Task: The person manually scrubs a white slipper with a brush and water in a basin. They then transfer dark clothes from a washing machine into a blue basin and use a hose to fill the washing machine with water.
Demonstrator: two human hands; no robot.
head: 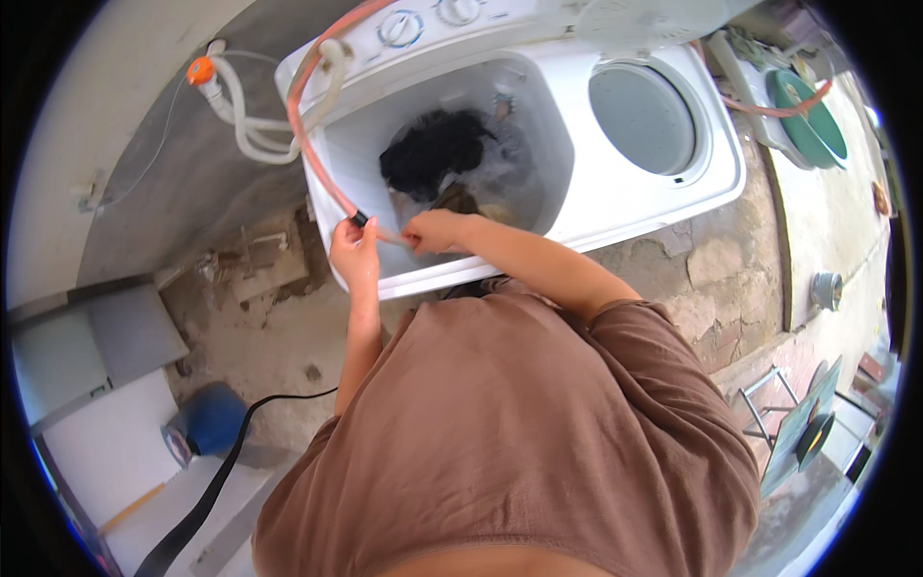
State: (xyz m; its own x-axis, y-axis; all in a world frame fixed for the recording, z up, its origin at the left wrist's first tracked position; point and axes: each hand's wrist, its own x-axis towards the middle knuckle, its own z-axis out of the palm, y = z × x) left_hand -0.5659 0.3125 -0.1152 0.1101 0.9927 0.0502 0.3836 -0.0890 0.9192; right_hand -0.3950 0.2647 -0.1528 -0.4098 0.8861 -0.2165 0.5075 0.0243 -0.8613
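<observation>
A white twin-tub washing machine (649, 209) stands before me. My left hand (355, 252) is closed around a pinkish hose (317, 162) at its black connector, above the tub's near left corner. My right hand (440, 232) grips a thinner, pale end piece of the hose (393, 237) just to the right. Below the hands, the wash tub (551, 144) holds cloudy water with a dark cloth (433, 151) and some olive and light cloth. The round spin tub (638, 119) on the right has its lid raised. Part of my right fingers is hidden.
An orange-handled tap (200, 71) with a white hose (249, 137) is on the wall at left. A green basin (800, 122) lies at the upper right. A blue container (216, 418) and a black strap or cable (223, 469) are at lower left; a small metal can (826, 291) is at right.
</observation>
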